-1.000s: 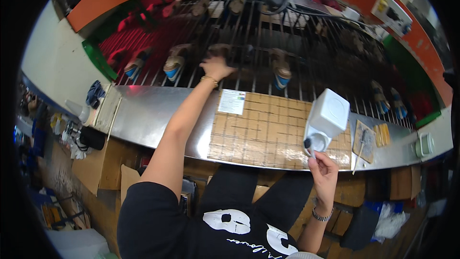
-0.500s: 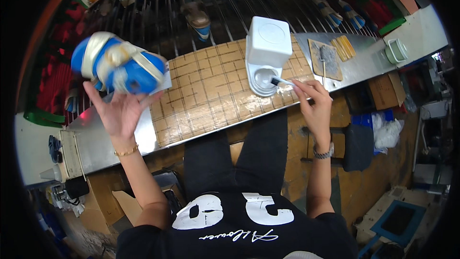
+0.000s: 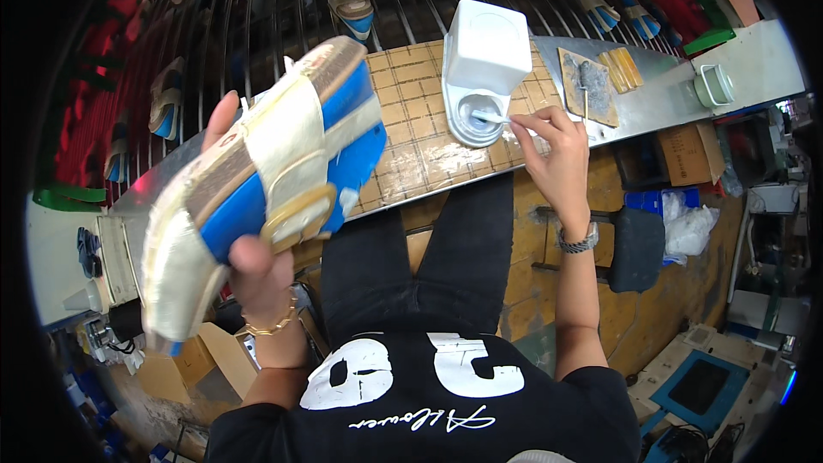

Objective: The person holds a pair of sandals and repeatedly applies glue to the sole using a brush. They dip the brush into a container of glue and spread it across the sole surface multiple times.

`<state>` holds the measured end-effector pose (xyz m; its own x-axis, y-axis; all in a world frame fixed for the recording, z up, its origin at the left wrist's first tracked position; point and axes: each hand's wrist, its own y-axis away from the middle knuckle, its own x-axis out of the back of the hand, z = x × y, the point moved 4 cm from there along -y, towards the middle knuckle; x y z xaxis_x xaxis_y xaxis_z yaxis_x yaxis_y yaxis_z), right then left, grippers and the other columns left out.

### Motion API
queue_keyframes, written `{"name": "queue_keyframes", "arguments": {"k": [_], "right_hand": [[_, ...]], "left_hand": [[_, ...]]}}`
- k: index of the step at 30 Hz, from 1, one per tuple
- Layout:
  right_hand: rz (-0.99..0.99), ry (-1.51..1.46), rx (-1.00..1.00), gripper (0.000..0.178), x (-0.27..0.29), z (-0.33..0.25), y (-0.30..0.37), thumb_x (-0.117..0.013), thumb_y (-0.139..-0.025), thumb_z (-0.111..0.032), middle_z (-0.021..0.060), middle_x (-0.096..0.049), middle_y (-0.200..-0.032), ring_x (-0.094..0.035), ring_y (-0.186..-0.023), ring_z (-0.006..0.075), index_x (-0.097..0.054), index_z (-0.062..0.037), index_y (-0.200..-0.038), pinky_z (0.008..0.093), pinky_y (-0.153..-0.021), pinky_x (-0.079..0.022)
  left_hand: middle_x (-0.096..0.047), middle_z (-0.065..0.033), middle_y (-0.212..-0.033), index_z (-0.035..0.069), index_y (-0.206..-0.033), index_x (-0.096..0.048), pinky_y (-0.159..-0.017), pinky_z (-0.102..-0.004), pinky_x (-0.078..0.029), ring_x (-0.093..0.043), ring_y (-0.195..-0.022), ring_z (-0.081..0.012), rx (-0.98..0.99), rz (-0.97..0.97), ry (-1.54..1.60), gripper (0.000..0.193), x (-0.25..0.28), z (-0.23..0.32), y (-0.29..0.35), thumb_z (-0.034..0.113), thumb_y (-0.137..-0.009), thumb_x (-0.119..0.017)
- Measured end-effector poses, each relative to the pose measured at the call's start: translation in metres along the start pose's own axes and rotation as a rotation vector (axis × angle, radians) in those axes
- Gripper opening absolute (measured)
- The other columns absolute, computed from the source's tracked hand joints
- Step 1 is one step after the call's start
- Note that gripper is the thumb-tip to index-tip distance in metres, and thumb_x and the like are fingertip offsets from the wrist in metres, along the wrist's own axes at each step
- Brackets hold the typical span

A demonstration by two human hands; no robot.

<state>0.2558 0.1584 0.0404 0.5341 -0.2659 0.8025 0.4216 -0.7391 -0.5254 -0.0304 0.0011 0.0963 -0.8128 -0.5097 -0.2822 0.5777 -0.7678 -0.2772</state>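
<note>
We take the taped, grid-marked work board [image 3: 429, 133] on the metal bench [image 3: 660, 94] as our landmark. Beyond the board runs a long rack of dark metal bars [image 3: 257, 26] carrying more sandals [image 3: 347, 2], the largest thing we see. Nearer to us than the board, and to its left, our left hand [image 3: 257, 279] holds up a blue and gold sandal [image 3: 261, 180], its footbed turned toward the camera and its length tilted from lower left to upper right, so that its toe end overlaps the board's left edge in the view. Our left fingers are wrapped around the sandal from behind, the thumb pressed on its near edge and fingertips [image 3: 221, 116] showing past the far edge; a gold bracelet [image 3: 270, 324] circles that wrist. On the board's right part stands a white box-shaped glue dispenser [image 3: 484, 47] with a round dish [image 3: 476, 116] at its foot on the near side. At the board's right near corner our right hand [image 3: 557, 159] has its fingers pinched shut on the handle of a small white brush [image 3: 495, 118], whose tip lies in the dish; a metal watch [image 3: 579, 242] sits on that wrist. To the right of the board, on the bench, lie a grey smeared pad [image 3: 591, 90], yellow strips [image 3: 621, 69] just beside it, and a small white cup [image 3: 713, 86] farther right.
</note>
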Motion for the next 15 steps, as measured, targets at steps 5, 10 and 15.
{"name": "queue_keyframes", "arguments": {"k": [5,10,15], "right_hand": [[-0.184,-0.545,-0.548,0.022,-0.018,0.029,0.023,-0.071,-0.096,-0.021,-0.0050,-0.058,-0.069,-0.042,-0.061,0.0038,-0.077,-0.0011,-0.101,0.0246,-0.054,-0.029],[-0.271,-0.770,-0.642,0.030,-0.024,0.040,0.018,-0.071,-0.097,-0.025,-0.0083,-0.056,-0.070,-0.038,-0.059,-0.0007,-0.076,0.0037,-0.103,0.0206,-0.051,-0.026],[0.107,-0.438,0.027,0.020,0.049,-0.005,-0.022,-0.081,-0.082,-0.008,0.0034,-0.067,-0.085,-0.056,-0.073,0.0106,-0.081,-0.0080,-0.102,0.0227,-0.064,-0.043]], "left_hand": [[-0.034,-0.0184,-0.159,-0.001,-0.155,-0.029,-0.119,-0.0445,-0.033,-0.037,-0.146,-0.0305,-0.090,-0.042,-0.449,0.097,-0.010,-0.019,0.025,0.046,-0.086,-0.078],[-0.044,-0.0234,-0.149,0.005,-0.158,-0.023,-0.106,-0.0426,-0.049,-0.054,-0.130,-0.0317,0.001,-0.107,-0.337,0.095,-0.017,-0.054,0.052,0.010,-0.082,-0.080],[-0.052,-0.0254,-0.141,0.005,-0.157,-0.027,-0.091,-0.0462,-0.060,-0.065,-0.116,-0.0351,0.040,-0.096,0.005,0.088,-0.026,-0.093,0.067,0.012,-0.085,-0.076]]}}
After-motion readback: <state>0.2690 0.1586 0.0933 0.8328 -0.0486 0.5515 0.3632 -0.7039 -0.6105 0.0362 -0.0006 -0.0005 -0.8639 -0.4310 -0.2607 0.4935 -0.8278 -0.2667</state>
